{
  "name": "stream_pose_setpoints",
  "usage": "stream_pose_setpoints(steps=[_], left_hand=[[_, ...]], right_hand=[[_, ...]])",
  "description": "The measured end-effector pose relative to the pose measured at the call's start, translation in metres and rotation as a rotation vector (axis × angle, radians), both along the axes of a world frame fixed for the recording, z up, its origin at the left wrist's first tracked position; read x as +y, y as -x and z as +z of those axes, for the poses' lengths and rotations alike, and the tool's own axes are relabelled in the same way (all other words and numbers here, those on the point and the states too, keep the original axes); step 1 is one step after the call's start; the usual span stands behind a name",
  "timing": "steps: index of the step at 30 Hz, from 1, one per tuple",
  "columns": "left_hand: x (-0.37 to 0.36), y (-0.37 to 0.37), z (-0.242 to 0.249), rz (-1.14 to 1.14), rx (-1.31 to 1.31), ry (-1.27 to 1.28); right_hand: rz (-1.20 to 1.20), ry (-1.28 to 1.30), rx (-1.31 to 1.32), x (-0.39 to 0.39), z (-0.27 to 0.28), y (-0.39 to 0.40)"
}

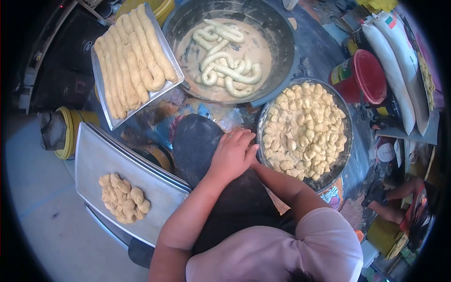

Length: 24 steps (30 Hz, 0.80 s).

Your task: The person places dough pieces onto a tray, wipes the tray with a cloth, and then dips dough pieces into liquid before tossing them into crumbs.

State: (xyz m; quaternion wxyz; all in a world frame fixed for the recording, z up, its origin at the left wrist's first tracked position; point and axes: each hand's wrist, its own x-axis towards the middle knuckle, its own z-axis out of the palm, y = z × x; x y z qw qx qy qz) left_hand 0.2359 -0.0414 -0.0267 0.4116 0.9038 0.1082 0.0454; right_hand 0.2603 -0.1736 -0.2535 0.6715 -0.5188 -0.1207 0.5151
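Note:
My left hand [235, 152] lies on my dark-clothed knee [195, 141], its fingers stretched out and a ring on one of them. It holds nothing that I can see. Beneath it, my right hand [254, 160] is mostly covered, so its fingers are hidden. Right beside them stands a round dark tub [346, 155] full of small cut dough pieces [305, 127] dusted with flour. On the left, a metal tray [164, 214] carries a small heap of dough pieces [123, 197].
Long dough ropes [134, 61] lie on another tray [157, 96]. Coiled paler ropes [228, 63] sit in a large floured basin [284, 28]. Around these are a red bucket [361, 77], white sacks [394, 70] and a yellow bucket [77, 127]. Another person's leg [385, 211] shows at the right.

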Motion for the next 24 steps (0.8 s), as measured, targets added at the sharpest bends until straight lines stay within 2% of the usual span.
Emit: stream_pose_setpoints(steps=[2, 3, 5, 6, 8, 9, 11, 12, 14, 15, 17, 19, 20, 22, 23, 24], left_hand=[[-0.001, 0.002, 0.002, 0.022, -0.033, 0.015], [-0.002, 0.002, 0.002, 0.012, -0.043, 0.012], [-0.004, 0.004, 0.001, 0.062, -0.091, 0.032], [-0.004, 0.004, 0.002, 0.053, -0.103, 0.027], [-0.006, 0.005, 0.002, 0.092, -0.11, 0.063], [-0.007, 0.005, 0.002, 0.085, -0.121, 0.06], [-0.009, 0.004, 0.002, 0.09, -0.075, 0.009], [-0.012, 0.003, 0.002, 0.087, -0.081, 0.008], [-0.015, 0.003, 0.0, 0.012, 0.07, -0.201], [-0.017, 0.001, 0.0, 0.013, 0.065, -0.206], [-0.022, -0.001, 0.0, -0.018, 0.195, -0.349], [-0.026, -0.005, 0.0, -0.031, 0.228, -0.367], [-0.027, -0.006, 0.0, -0.04, 0.262, -0.386], [-0.03, -0.008, 0.0, -0.043, 0.252, -0.408], [-0.031, -0.008, -0.001, -0.046, 0.245, -0.43], [-0.029, -0.007, -0.002, -0.039, 0.249, -0.431]], right_hand=[[0.026, -0.042, -0.08, -0.01, -0.001, -0.006], [0.016, -0.044, -0.091, -0.01, 0.017, -0.011], [-0.116, 0.04, 0.386, -0.005, 0.071, -0.026], [-0.123, 0.032, 0.374, -0.007, 0.068, -0.029], [-0.1, -0.085, 0.568, -0.01, 0.057, -0.034], [-0.104, -0.091, 0.557, -0.009, 0.067, -0.033], [-0.101, 0.131, 0.4, -0.005, 0.096, -0.028], [-0.104, 0.129, 0.394, -0.008, 0.084, -0.032], [0.084, 0.164, -0.78, -0.019, 0.041, -0.054], [0.014, 0.181, -0.869, -0.024, 0.062, -0.065], [-0.067, 0.39, -1.004, -0.037, 0.044, -0.093], [-0.082, 0.635, -1.024, -0.058, 0.016, -0.119], [-0.084, 0.635, -1.023, -0.069, -0.005, -0.118], [0.265, 0.997, -1.142, -0.09, -0.037, -0.107], [0.392, 0.98, -1.178, -0.098, -0.037, -0.094], [0.412, 1.024, -1.107, -0.104, -0.027, -0.079]])
